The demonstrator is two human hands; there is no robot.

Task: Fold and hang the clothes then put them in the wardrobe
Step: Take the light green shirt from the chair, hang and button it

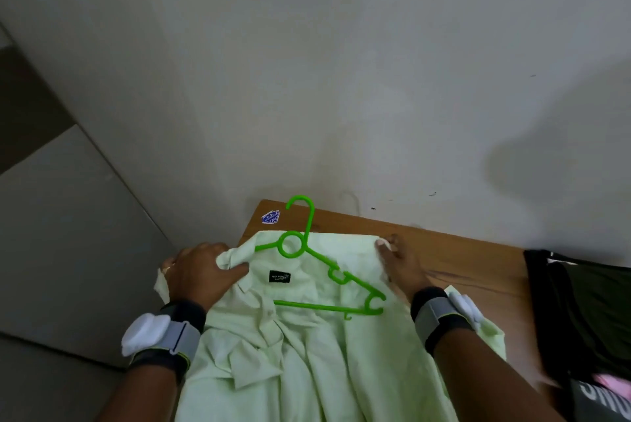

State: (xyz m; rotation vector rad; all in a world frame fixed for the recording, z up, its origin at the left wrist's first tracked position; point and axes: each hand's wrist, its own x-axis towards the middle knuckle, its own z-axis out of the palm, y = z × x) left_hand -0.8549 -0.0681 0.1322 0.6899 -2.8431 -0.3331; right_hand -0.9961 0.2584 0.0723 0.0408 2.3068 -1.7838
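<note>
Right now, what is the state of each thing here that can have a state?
light green shirt: spread wrinkled on the table, not on the hanger.
green hanger: lies flat on top of the shirt, empty.
left hand: grips the shirt near its collar.
right hand: pinches the shirt's far corner.
dark clothes: heaped at the table's right edge, unfolded.

pale green shirt [307, 336], bright green hanger [319, 259]

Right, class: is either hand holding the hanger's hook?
No: the left hand and right hand both hold the shirt, while the hook of the hanger lies free over the table.
</note>
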